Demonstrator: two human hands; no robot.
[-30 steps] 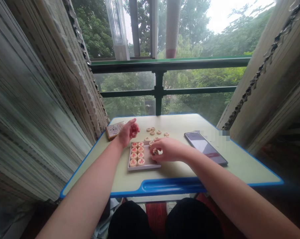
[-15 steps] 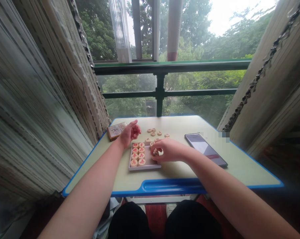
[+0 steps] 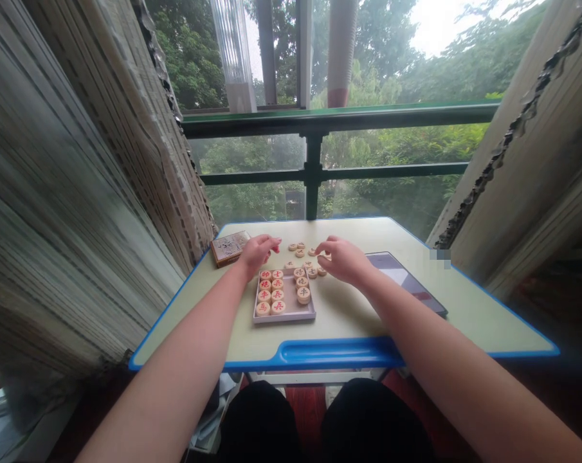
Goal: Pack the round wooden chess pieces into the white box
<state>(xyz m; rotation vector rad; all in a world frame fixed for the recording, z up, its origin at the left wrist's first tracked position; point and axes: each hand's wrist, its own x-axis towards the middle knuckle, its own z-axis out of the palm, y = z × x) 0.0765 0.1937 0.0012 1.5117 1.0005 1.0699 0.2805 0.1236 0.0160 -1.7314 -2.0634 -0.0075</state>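
Right hand [image 3: 346, 257] moved off the box [image 3: 291, 305], left hand [image 3: 256, 251] curled, can't tell either's grip. Pale round pieces [image 3: 278, 295], columns running near-to-far.

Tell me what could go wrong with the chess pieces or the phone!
Fingers of the right hand are close to the loose pieces, so they might knock some about. The right forearm partly covers the phone in this view and might nudge it. The left hand, near the tray, could perhaps bump it.
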